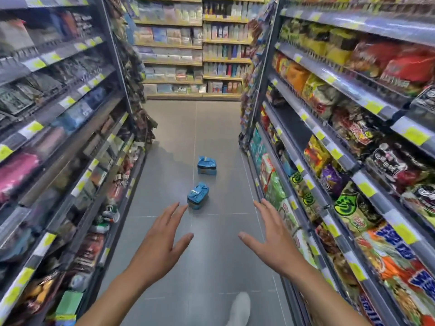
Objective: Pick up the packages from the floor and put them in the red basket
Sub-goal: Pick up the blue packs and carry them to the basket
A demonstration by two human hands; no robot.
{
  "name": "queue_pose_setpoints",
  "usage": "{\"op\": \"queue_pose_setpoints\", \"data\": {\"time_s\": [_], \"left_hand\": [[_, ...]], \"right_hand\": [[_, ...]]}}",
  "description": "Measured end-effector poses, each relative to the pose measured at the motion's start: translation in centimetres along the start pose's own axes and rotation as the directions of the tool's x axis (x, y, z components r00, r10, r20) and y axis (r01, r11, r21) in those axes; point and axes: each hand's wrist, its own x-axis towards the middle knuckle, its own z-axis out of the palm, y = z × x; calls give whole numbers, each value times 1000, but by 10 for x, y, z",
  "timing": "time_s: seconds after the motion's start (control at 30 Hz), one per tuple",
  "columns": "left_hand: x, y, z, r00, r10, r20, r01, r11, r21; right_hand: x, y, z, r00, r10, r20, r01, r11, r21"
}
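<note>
near pkg lying ahead, long axis running away from you | your L hand reaching nearer, R hand trailing | both spread open, gripping nothing

A single wide-angle head view looks forward and down along a shop aisle, close above both outstretched hands, the floor ahead of them, shelves to either side.
</note>
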Motion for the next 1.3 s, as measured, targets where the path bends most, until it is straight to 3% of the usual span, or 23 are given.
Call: {"op": "queue_pose_setpoints", "data": {"time_s": [0.33, 0.63, 0.9, 1.1, 1.3], "left_hand": [[223, -42, 26, 991, -130, -24, 129, 991, -40], [373, -84, 26, 964, -259, -52, 255, 964, -72], [494, -167, 17, 932, -357, -68, 348, 930, -115], [586, -217, 11, 935, -352, -34, 347, 932, -106], [648, -255, 36, 909, -417, -28, 405, 896, -180]], "right_hand": [[246, 56, -26, 996, -32, 79, 32, 999, -8], [447, 56, -33, 986, -84, 147, 86, 996, -5], [616, 42, 4, 962, -108, 252, 119, 992, -32], [721, 42, 28, 952, -102, 289, 127, 990, -67], [809, 61, 74, 921, -106, 375, 133, 990, -49]]}}
